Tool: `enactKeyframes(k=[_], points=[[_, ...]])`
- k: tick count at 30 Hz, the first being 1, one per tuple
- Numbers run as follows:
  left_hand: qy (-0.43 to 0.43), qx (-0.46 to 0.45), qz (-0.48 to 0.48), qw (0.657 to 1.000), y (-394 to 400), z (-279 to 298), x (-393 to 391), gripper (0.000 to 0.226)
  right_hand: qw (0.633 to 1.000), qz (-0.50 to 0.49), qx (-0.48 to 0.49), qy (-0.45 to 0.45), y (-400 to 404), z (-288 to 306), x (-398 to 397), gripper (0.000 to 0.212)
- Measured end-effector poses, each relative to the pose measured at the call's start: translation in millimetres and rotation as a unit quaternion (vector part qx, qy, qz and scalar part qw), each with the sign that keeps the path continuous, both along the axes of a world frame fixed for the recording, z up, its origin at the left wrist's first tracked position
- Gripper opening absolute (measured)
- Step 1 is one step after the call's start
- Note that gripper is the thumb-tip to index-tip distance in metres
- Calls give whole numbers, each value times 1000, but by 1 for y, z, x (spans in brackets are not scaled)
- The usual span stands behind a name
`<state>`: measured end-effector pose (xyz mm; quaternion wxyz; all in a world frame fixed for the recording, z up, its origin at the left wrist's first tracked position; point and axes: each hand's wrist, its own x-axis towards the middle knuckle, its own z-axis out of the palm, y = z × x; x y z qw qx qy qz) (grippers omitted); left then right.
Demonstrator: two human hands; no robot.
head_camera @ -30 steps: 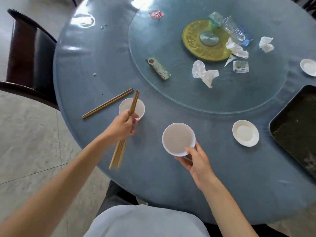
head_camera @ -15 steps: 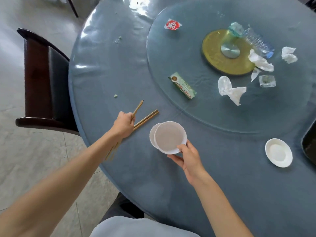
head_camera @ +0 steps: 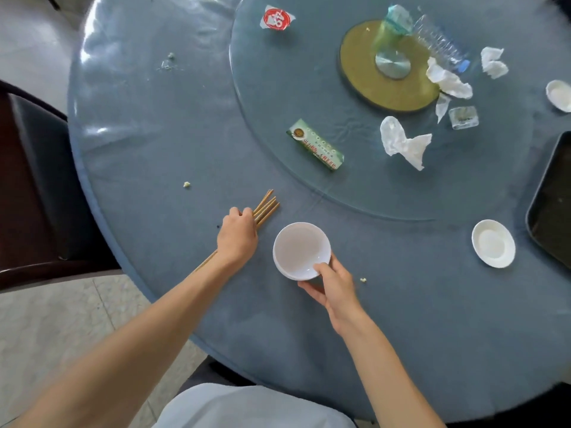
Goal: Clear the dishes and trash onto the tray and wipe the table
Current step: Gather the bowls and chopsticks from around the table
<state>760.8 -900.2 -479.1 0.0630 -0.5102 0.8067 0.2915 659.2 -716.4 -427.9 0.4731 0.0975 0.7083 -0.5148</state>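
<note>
My left hand [head_camera: 237, 236] grips a bundle of wooden chopsticks [head_camera: 266, 207] lying on the blue table [head_camera: 154, 143]; their tips stick out past my fingers. Just to the right, my right hand [head_camera: 330, 285] pinches the near rim of two stacked white bowls [head_camera: 301, 250]. A white saucer [head_camera: 493, 244] lies to the right, beside the dark tray [head_camera: 553, 205] at the right edge. On the glass turntable [head_camera: 278, 88] lie crumpled tissues [head_camera: 401, 143], a green packet [head_camera: 315, 145], a plastic bottle [head_camera: 438, 46] and a red-and-white wrapper [head_camera: 276, 18].
A dark chair [head_camera: 34, 180] stands at the table's left edge. Another white saucer [head_camera: 560, 94] sits at the far right. Small crumbs [head_camera: 186, 184] dot the cloth. A small clear plastic cup [head_camera: 463, 117] and more tissue [head_camera: 493, 62] lie on the turntable.
The bowl in my right hand was carried left and set into the other bowl. My left hand lowered its chopsticks onto the second pair and now holds all together.
</note>
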Motion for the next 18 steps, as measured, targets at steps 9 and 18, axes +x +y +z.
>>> enactKeyframes(k=[9,18], points=[[-27,-6,0,1000,1,-4,-1,20,1000,-26,5,-15,3,-7,1,46],[-100,13,-15,995,-4,-11,-7,27,992,-56,-44,-103,2,-19,10,48]])
